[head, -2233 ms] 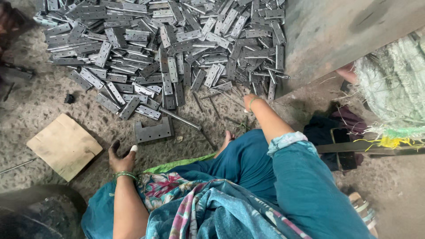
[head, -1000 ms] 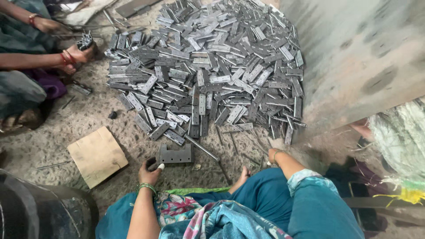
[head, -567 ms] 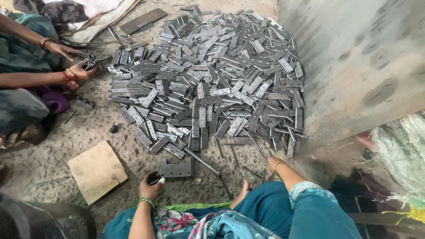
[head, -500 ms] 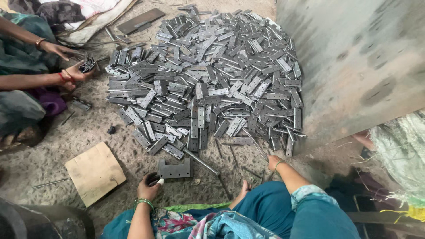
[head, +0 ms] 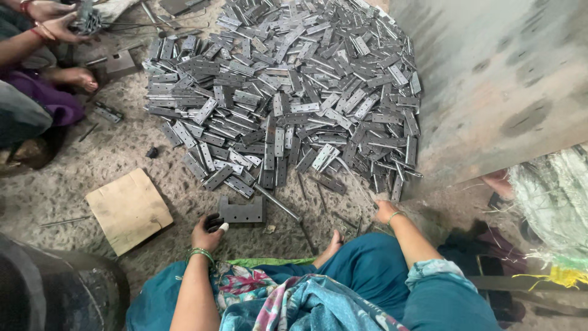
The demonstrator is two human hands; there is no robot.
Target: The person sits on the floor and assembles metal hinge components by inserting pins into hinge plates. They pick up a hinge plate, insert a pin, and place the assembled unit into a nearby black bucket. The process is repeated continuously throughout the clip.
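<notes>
Left hand [head: 207, 232] grips small dark tool beside notched metal block [head: 241, 211]; right hand [head: 384, 210], grip unclear, touches hinge pile [head: 288, 92] edge on floor [head: 92, 165].

Soft, even daylight falls across the floor, bright enough to read every plate in the heap of metal hinges [head: 288, 92], and the upper faces catch a dull grey sheen rather than hard glare. Shadows are faint and short, tucked under the plates and under the cardboard piece [head: 128, 210]. The wall panel [head: 502, 79] on the right is lit flat and pale. Near left, the dark drum [head: 55, 294] sinks almost to black. The wide lens bows the edges, stretching the corners. Centre is sharp; the white sack [head: 551, 202] at the right edge is softer, slightly washed out
</notes>
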